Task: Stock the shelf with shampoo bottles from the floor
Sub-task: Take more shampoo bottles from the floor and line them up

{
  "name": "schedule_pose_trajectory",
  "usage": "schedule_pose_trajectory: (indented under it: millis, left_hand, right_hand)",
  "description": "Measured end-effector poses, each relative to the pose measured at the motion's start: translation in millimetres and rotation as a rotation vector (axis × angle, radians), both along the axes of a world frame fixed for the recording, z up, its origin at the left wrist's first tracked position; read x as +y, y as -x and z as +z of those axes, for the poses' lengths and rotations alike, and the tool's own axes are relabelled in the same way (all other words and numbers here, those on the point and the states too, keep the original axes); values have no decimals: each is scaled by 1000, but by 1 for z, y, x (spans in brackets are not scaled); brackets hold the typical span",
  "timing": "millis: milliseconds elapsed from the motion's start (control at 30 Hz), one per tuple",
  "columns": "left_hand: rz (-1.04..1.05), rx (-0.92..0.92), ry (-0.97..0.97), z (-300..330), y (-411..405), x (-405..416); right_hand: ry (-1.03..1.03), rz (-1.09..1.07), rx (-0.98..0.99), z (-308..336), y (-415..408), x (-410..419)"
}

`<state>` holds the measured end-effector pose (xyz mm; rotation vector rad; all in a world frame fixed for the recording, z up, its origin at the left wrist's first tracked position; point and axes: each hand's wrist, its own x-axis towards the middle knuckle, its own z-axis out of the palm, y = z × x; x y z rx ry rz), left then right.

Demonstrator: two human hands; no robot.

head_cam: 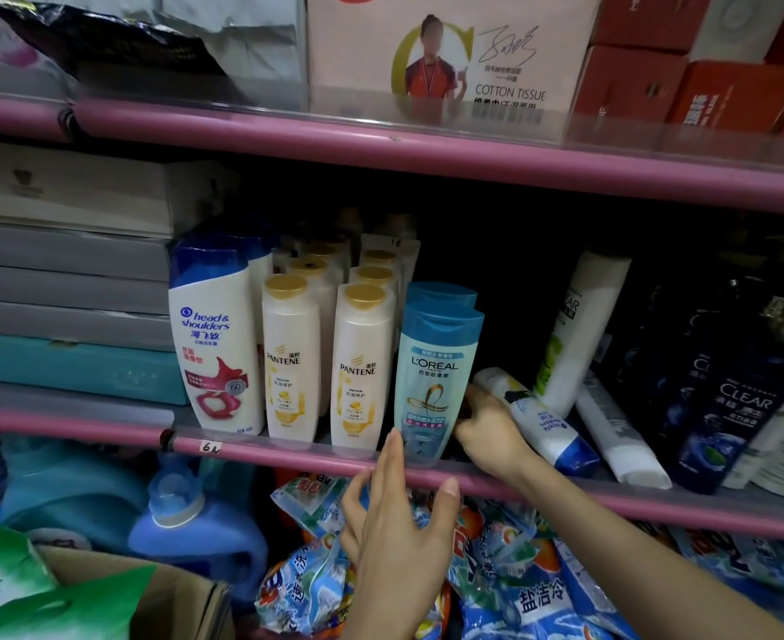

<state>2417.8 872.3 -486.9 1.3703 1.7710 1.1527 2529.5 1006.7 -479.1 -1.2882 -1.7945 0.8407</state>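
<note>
step in hand: squaring up the l'oreal bottle [434, 381] just placed at the front edge of the middle shelf [288, 457], right of the pantene rows. left hand [397, 524] is spread, fingers straight, one fingertip touching the bottle's lower left side. right hand [487, 429] is at the bottle's right side, fingers curled toward it; a real grip can't be told. next move probably: let go, then stand up the fallen white and blue bottle [542, 420] just right of that hand. counts: l'oreal 2, one behind the other; head & shoulders upright 2; pantene two rows, about 4 each, back ones unclear; lying bottles 2, a white one leaning behind; dark clear bottles at the right end, number unclear.
</note>
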Motion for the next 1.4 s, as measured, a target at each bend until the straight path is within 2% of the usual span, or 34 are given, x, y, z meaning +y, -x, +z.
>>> schedule_pose_trajectory:
  millis: [700, 900, 1033, 1133, 1200, 1300, 1400]
  left_hand:
    - [-2, -29, 3, 1, -3, -1]
    - [-13, -7, -13, 3, -3, -1]
    - [98, -98, -128, 9, -3, -2]
    - [151, -123, -273, 9, -9, -6]
    - [111, -96, -328, 8, -16, -8]
    - [-19, -4, -361, 2, -33, -12]
    - [-137, 99, -395, 3, -49, -12]
  right_hand:
    - [19, -8, 6, 0, -1, 0]
    - [76, 55, 38, 9, -4, -5]
    - [74, 80, -139, 31, -26, -15]
    - [-164, -149, -570, 40, -61, -31]
    - [-145, -245, -771, 43, -81, -43]
    - [60, -271, -844, 42, -96, -51]
    - [61, -295, -771, 46, -96, -52]
